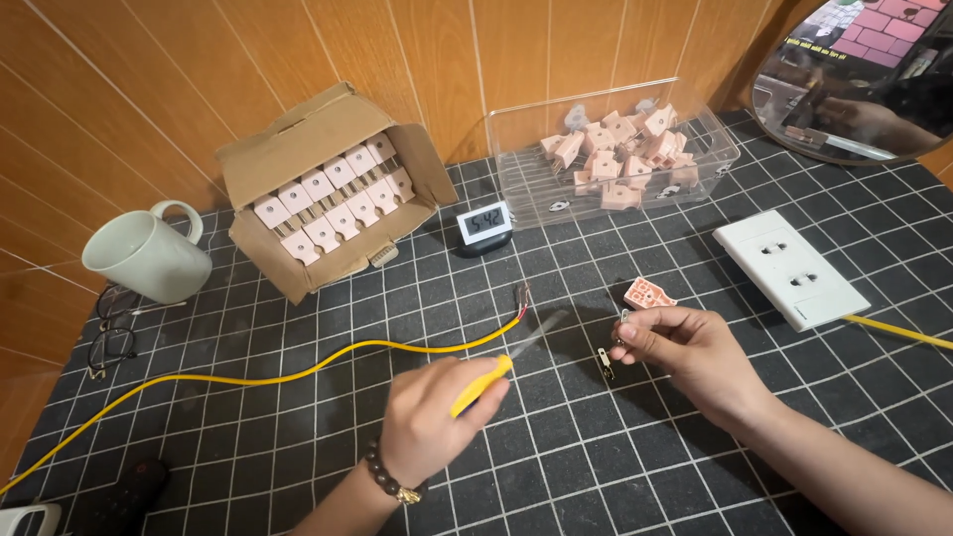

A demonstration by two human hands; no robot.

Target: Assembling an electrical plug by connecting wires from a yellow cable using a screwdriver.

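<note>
near the counter's middle a yellow-handled screwdriver (496,372) was held closed in the left hand (427,422) and a pink plug body (647,294) pinched in the right hand (685,347), apparently mid-assembly; the tip likely needed aligning with the part.

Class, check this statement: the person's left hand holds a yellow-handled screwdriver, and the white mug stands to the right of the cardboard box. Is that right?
Not quite. The head view shows the white mug to the left of the cardboard box, not the right. The left hand does hold the yellow-handled screwdriver.
</note>
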